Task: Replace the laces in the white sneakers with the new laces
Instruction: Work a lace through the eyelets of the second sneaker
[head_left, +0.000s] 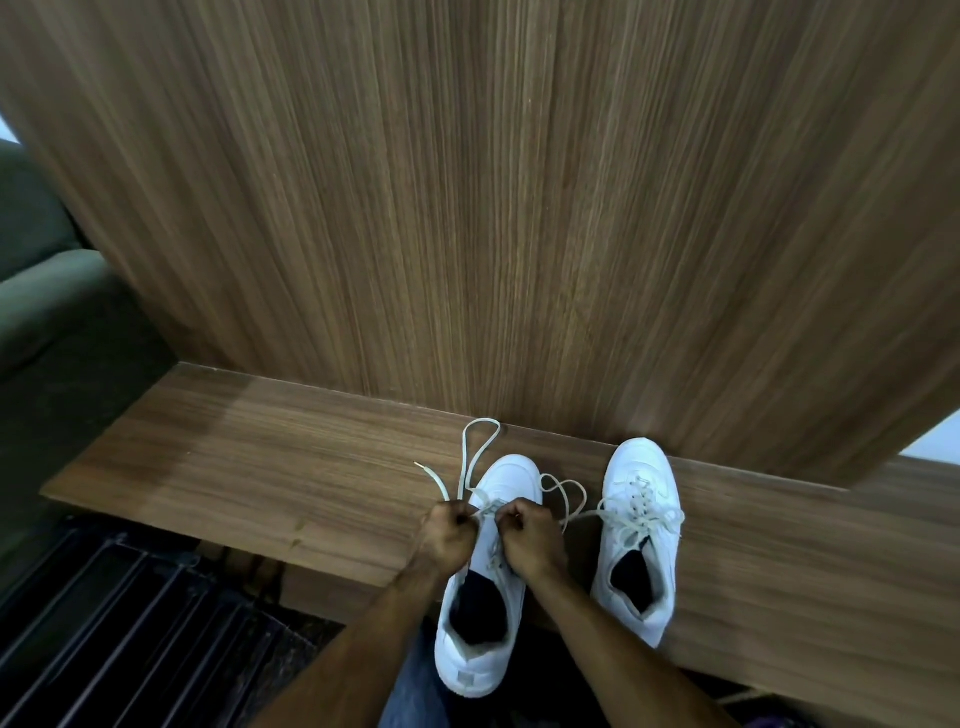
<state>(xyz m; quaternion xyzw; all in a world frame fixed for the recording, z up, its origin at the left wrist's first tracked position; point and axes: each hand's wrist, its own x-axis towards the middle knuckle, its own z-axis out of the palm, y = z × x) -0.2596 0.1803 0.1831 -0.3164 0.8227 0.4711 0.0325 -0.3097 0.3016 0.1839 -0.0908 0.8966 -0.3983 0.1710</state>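
At the far left a grey-green cushion (47, 291) shows beside a wooden shelf (270, 467), and under the shelf's front edge there is a dark slatted surface (130, 634). The shelf runs along the foot of a tall wooden panel (519, 208) with vertical grain. On the shelf stand two white sneakers with toes toward the panel. The left sneaker (485, 597) is just in front of the person, and its heel hangs over the front edge of the shelf; its opening looks dark inside, and I cannot tell if anything lies in it. The left hand (449, 535) is curled into a fist and grips one end of a pale lace (475, 457) over the front part of this sneaker. The lace loops away to the panel and its tip lies on the shelf to the left. The right hand (530, 535), also curled tight, holds the other part of the same lace, which curls on the shelf between the shoes. The two hands are close together but do not touch. To the right, the right sneaker (641, 535) stands apart, fully laced, with its loose lace ends (670, 519) resting across its top; its opening is dark too.
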